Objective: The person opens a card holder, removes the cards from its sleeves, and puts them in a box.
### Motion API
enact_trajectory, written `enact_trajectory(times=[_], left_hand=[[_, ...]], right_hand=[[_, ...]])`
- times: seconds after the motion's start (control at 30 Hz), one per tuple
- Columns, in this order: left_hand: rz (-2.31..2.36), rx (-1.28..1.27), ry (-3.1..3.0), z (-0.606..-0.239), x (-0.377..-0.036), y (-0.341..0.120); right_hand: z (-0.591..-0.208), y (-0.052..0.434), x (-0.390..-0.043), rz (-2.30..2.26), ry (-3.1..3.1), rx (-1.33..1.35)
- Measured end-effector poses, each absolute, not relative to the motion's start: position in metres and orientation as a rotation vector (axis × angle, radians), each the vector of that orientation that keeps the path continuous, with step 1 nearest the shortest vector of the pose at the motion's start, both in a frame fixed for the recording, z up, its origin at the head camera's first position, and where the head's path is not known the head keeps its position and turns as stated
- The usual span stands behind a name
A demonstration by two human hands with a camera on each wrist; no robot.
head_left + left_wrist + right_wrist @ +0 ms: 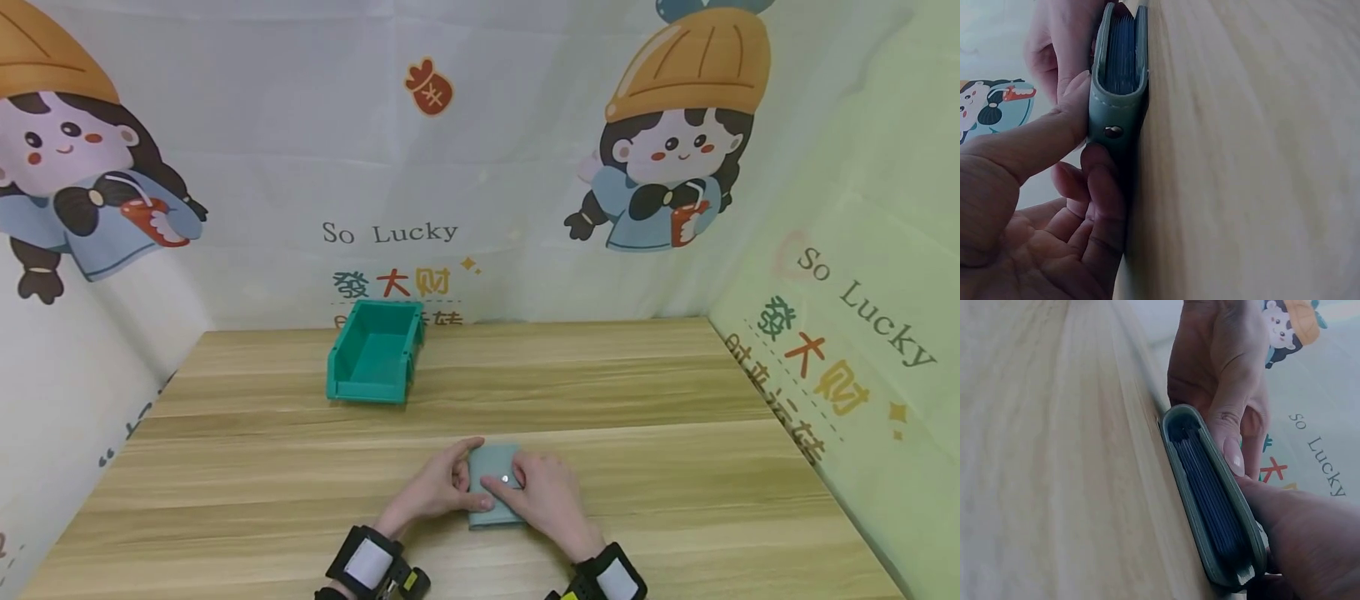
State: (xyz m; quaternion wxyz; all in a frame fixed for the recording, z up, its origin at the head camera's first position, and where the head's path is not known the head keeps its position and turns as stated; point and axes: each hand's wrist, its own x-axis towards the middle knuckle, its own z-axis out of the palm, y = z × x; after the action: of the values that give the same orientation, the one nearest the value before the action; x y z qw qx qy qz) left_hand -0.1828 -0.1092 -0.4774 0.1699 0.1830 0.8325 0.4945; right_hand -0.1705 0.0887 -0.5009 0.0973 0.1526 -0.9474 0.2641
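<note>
Between the half-curled left hand (438, 486) and right hand (551, 497), which pinched its opposite sides, we saw the wallet (493, 463) on the table (600, 392), and judged it might twist if either pulled harder.

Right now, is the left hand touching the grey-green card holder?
Touching: the left wrist view shows the left hand's thumb lying against the card holder's upper cover, with no gap between them.
</note>
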Motion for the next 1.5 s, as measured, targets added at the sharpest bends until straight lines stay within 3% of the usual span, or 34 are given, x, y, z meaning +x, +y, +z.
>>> enact_trajectory(times=[0.63, 1.5], left_hand=[[1.418, 0.495, 2.351, -0.4792, -0.1831, -0.1117], [1.426, 0.469, 2.369, -0.4793, -0.1814, -0.1081]], right_hand=[[-0.5028, 0.0915, -0.1702, 0.909, -2.760, 0.591], [-0.5034, 0.0969, -0.1687, 1.181, -2.803, 0.542]])
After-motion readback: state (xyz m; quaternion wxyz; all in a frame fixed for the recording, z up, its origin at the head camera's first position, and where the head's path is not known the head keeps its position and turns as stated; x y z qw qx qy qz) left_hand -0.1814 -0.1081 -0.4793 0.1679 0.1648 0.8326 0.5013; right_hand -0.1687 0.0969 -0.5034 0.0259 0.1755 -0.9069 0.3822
